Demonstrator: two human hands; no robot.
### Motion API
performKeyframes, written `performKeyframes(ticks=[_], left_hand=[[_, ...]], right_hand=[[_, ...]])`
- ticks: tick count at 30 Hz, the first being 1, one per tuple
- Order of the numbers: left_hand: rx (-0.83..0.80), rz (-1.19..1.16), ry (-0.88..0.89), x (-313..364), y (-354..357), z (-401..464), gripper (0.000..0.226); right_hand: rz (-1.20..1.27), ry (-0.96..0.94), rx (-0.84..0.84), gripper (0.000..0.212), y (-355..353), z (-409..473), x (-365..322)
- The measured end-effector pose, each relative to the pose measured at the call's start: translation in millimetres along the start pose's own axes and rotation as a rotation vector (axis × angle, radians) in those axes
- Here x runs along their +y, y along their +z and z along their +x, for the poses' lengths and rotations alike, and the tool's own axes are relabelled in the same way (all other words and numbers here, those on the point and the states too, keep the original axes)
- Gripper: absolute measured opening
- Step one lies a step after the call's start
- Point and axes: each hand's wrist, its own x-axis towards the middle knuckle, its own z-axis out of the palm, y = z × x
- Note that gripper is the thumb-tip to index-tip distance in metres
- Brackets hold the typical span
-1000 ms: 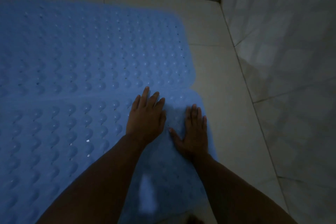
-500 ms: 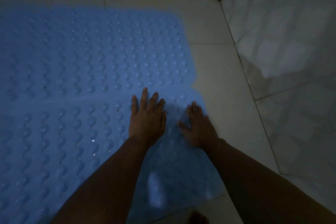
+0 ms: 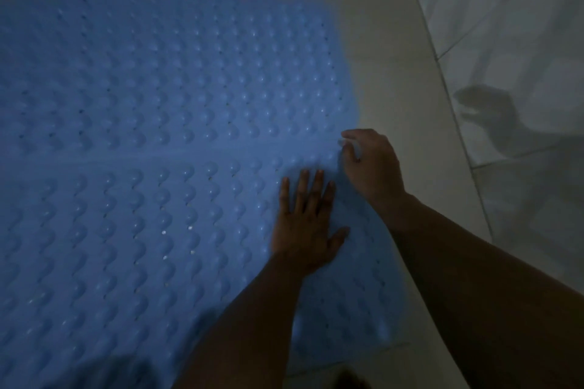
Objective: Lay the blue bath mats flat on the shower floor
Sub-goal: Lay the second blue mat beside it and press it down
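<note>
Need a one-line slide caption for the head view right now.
Left hand flat on near blue mat, right hand at its corner beside far mat.

near mat (image 3: 126, 246): left, bottom cut off | right hand (image 3: 371, 164) fingertips: blurred, grip unclear
</note>
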Motion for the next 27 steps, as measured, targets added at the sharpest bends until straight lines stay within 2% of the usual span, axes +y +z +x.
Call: performKeyframes(ticks=[6,10,12,13,15,17,20,24,27], left_hand=[[-0.017,-0.021,-0.003,1,-6,0,0.09],[-0.137,-0.045,-0.002,-1,-19,4,0.095],[-0.239,-0.123,0.045,-7,-37,12,0.087],[-0.214,-0.18,0.094,-16,-47,14,0.077],[0.035,-0.281,0.134,-38,-61,9,0.057],[0.215,-0.358,0.015,-68,-63,-5,0.051],[0.264,-0.265,-0.151,-100,-68,-34,0.057],[0.305,-0.193,-0.274,-123,-76,-64,0.064],[0.306,-0.146,-0.293,-135,-74,-74,0.064]], right_hand=[[0.045,-0.074,-0.028,0.031,18,12,-1],[0.081,-0.097,-0.081,0.036,5,6,-16],[0.089,-0.08,-0.098,0.037,-5,1,-25],[0.085,-0.055,-0.112,0.038,-9,-1,-31],[0.075,-0.012,-0.152,0.043,-10,-5,-43],[0.08,-0.002,-0.18,0.05,-2,-14,-57],[0.039,-0.086,-0.204,0.056,25,-44,-79],[-0.122,-0.223,-0.373,0.066,72,-93,-107],[-0.242,-0.187,-0.371,0.079,96,-117,-123]])
